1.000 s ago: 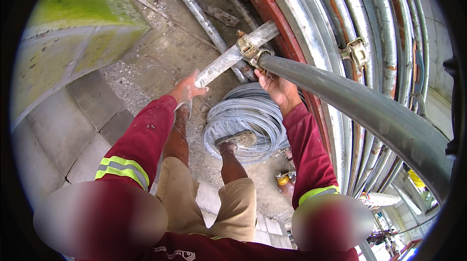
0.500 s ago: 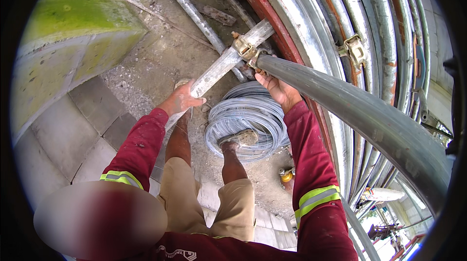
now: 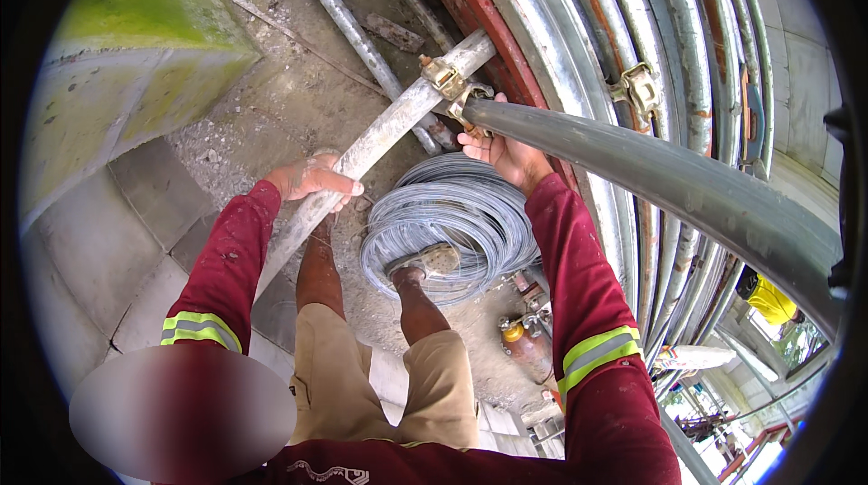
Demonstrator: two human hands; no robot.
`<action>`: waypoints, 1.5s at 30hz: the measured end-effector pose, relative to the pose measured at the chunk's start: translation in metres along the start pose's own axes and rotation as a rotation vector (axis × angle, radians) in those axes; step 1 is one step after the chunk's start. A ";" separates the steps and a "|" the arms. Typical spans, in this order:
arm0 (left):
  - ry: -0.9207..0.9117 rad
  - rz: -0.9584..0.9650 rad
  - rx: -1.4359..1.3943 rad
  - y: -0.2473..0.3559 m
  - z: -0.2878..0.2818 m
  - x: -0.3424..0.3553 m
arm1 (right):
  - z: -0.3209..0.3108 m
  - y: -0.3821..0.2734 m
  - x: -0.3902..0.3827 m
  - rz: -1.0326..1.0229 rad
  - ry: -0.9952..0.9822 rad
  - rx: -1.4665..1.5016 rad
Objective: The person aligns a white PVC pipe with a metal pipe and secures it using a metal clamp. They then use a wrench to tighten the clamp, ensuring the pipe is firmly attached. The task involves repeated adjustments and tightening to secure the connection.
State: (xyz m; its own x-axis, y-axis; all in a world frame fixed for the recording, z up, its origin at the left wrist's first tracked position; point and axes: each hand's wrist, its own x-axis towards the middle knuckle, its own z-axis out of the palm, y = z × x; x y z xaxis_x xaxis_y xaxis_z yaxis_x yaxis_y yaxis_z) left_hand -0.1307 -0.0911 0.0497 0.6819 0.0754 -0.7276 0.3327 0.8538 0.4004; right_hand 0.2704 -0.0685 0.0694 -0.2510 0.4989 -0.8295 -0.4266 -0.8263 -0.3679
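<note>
My left hand [image 3: 316,179] is wrapped round a pale, whitish metal pipe [image 3: 387,125], thumb lying across its top. That pipe slants from the lower left up toward a red steel beam. Near its upper end sits a brass-coloured scaffold clamp [image 3: 445,78], joining it to a thick grey pipe [image 3: 651,164] that runs off to the right. Under the grey pipe's end, my right hand [image 3: 508,158] is turned palm up, its fingers curled at the clamp's lower bolt; the fingertips are partly hidden there.
A coil of grey wire [image 3: 434,214] lies on the ground by my foot. Curved-looking metal pipes [image 3: 624,24] are stacked beyond the red beam [image 3: 470,10] at right. A mossy concrete block [image 3: 145,69] stands left. An orange-topped cylinder [image 3: 520,340] stands below my right forearm.
My left hand has shifted down and left along the pale pipe, thumb now over it. My right hand stays at the clamp. The view has moved slightly, showing more of the cylinder.
</note>
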 end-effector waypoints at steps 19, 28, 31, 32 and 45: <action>0.490 0.375 0.522 -0.017 0.059 0.009 | -0.002 0.006 -0.023 -0.332 0.184 -0.488; 0.488 0.307 0.538 0.001 0.072 -0.008 | 0.039 0.029 -0.036 -0.459 0.308 -0.083; 0.504 0.374 0.536 -0.006 0.068 -0.002 | 0.041 0.044 -0.030 -0.615 0.389 -0.186; 0.486 0.371 0.519 -0.005 0.063 -0.002 | 0.048 0.049 -0.025 -0.665 0.431 -0.199; 0.424 0.184 0.690 0.020 0.004 -0.029 | 0.040 0.045 -0.029 -0.452 0.268 0.003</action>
State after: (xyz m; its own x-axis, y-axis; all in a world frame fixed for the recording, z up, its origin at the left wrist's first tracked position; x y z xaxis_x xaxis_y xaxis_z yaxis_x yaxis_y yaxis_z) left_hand -0.1413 -0.0784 0.0806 0.5068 0.4885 -0.7103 0.6593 0.3112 0.6844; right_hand 0.2235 -0.1101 0.0939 0.1899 0.7209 -0.6665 -0.4432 -0.5428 -0.7134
